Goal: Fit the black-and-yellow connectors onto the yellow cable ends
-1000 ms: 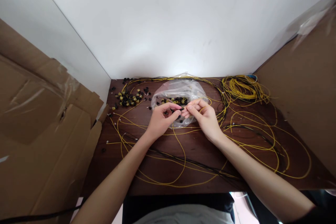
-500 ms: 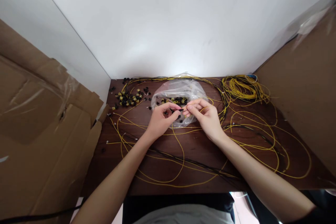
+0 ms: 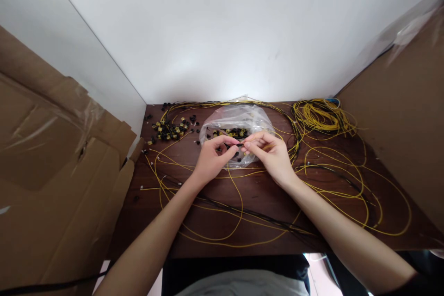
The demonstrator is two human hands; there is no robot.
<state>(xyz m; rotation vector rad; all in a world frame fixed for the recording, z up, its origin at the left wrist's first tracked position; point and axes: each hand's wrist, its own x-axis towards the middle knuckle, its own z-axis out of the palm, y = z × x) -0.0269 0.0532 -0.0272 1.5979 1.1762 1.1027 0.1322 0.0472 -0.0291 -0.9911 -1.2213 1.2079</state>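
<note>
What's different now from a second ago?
The bare right hand has its fingertips slightly further left, nearer the bare left hand, at the small black part between them. The left hand, clear plastic bag and coiled yellow wire bundle stayed put.

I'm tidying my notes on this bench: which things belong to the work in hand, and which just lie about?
In the work:
Small dark piece at the fingertips of left hand and right hand
Plastic bag beneath them, probably

Apparently just lying about:
Coiled yellow wire, far right
Cardboard, left side
Black-and-yellow parts, left of the bag (unsure)
</note>
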